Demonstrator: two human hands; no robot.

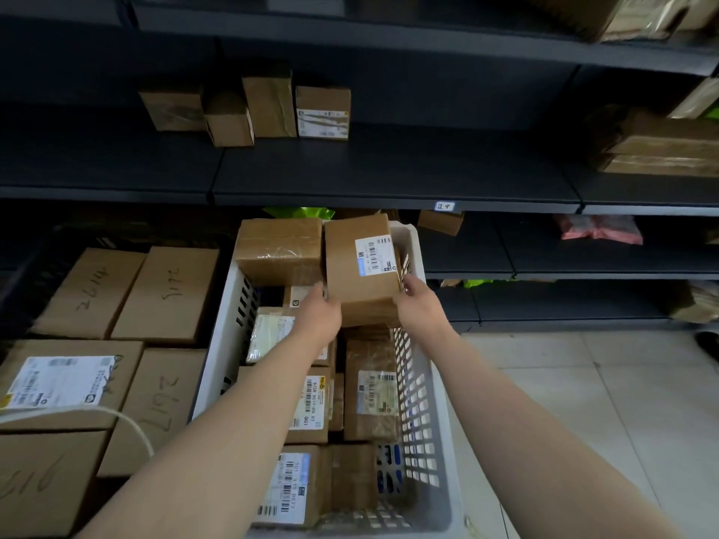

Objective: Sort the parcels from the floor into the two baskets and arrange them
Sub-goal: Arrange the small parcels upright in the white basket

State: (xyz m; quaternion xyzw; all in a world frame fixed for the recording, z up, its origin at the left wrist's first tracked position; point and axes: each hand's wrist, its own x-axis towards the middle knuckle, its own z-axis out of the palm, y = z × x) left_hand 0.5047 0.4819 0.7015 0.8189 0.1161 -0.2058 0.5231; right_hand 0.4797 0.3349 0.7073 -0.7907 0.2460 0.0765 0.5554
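Note:
A white slotted basket (432, 453) stands on the floor in front of me, filled with several brown cardboard parcels. Both hands hold a brown parcel with a white barcode label (360, 262) over the basket's far right end. My left hand (317, 313) grips its lower left edge and my right hand (418, 301) grips its lower right edge. Next to it, at the far left of the basket, lies a taped brown parcel (278, 249). To the left sits a dark basket (27, 289) holding larger boxes with handwritten numbers (167, 293).
Dark metal shelving (389, 169) runs across the back, carrying small brown boxes (323, 110), stacked parcels at right (661, 149) and a pink bag (601, 229). Pale floor tiles (583, 402) lie to the right of the white basket. A white cord (128, 425) crosses the left boxes.

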